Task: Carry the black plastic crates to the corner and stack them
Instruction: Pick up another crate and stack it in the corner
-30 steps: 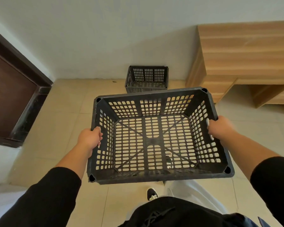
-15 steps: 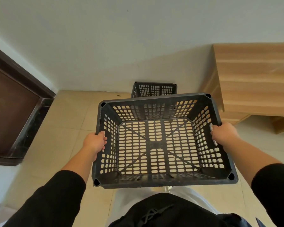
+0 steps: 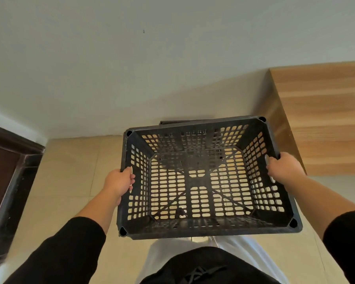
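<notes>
The beige tiled floor (image 3: 70,181) met the pale wall. A second black crate (image 3: 172,123) sat on it against that wall, mostly hidden, beside a wooden cabinet (image 3: 320,119).

1. Both arms in black sleeves reach forward, forearms bare.
2. The left hand (image 3: 119,182) grips the crate (image 3: 201,181) by its left rim.
3. The right hand (image 3: 284,168) grips the opposite rim.

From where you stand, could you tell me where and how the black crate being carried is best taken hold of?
Best by the two short end walls of the carried crate, one hand from each side, as now: left hand and right hand hook their fingers over the top rim at mid-wall. The wide, open, slotted shape suits an even two-handed hold that keeps it level.
</notes>
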`<state>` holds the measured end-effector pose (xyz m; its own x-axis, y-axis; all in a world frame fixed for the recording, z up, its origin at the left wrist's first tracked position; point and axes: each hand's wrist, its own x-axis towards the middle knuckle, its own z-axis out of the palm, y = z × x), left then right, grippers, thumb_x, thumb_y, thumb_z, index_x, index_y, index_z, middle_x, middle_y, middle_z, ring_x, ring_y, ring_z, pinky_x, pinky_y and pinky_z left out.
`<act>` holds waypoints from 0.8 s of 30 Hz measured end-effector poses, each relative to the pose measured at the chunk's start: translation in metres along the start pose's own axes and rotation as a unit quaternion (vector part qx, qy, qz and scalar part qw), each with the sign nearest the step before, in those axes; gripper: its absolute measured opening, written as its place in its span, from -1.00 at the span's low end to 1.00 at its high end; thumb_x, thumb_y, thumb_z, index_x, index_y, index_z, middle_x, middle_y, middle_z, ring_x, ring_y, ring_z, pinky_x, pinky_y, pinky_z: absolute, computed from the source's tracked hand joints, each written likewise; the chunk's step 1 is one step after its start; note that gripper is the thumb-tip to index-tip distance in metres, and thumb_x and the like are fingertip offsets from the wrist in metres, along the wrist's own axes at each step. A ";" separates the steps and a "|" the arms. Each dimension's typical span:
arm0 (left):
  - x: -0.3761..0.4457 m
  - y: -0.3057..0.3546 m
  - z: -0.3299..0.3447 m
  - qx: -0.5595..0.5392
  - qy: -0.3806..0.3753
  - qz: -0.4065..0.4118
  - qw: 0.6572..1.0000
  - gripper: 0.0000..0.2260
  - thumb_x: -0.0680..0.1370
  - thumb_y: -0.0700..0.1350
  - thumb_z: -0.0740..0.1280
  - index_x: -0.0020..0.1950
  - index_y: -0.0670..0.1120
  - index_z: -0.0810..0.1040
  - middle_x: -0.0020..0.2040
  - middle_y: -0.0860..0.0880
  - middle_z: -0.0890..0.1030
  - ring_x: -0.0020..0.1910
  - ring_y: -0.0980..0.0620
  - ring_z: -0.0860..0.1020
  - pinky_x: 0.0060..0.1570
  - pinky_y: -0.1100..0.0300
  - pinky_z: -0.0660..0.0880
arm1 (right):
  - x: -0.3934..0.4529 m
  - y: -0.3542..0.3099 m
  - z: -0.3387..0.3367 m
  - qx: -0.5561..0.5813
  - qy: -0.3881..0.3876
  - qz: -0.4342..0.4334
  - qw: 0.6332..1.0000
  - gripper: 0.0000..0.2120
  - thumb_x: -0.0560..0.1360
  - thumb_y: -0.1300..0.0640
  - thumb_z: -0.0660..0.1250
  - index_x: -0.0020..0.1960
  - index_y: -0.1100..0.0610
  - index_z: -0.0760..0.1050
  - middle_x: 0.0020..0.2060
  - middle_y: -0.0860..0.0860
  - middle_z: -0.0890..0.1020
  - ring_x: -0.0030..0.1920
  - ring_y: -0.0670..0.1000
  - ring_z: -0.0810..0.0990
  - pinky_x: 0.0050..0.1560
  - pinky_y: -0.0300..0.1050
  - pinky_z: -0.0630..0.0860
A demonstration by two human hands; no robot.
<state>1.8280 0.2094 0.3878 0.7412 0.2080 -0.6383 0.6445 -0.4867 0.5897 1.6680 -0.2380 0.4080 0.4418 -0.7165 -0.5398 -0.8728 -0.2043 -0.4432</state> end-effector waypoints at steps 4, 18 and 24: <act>0.048 0.049 0.000 0.010 -0.017 0.005 1.000 -0.68 0.74 0.03 0.25 0.21 -0.21 0.63 -0.03 -0.16 0.69 -0.14 -0.08 0.60 -0.16 0.04 0.53 | 0.027 -0.035 0.008 0.012 0.006 0.005 1.000 -0.69 0.69 -0.02 0.27 0.30 0.17 0.52 0.03 0.17 0.67 0.05 0.25 0.68 0.13 0.33 0.65; 0.192 0.172 0.068 0.046 -0.001 -0.009 0.999 -0.72 0.75 0.05 0.24 0.24 -0.13 0.59 0.03 -0.13 0.68 -0.07 -0.07 0.61 -0.06 0.03 0.58 | 0.188 -0.126 0.044 0.045 -0.032 0.052 0.997 -0.65 0.72 -0.04 0.22 0.39 0.17 0.45 0.13 0.15 0.63 0.11 0.22 0.64 0.13 0.19 0.63; 0.256 0.183 0.102 0.038 0.013 -0.026 0.999 -0.71 0.75 0.01 0.23 0.35 -0.14 0.56 0.03 -0.08 0.67 0.00 -0.01 0.63 0.14 -0.08 0.61 | 0.255 -0.155 0.082 0.008 -0.045 0.068 0.997 -0.63 0.73 -0.03 0.17 0.40 0.20 0.42 0.19 0.20 0.61 0.15 0.26 0.62 0.17 0.22 0.62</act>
<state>2.1162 0.0874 0.2818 0.7122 0.2557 -0.6537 0.6669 -0.5373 0.5164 1.9327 -0.3342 0.2805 0.3381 -0.6733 -0.6575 -0.9225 -0.0989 -0.3731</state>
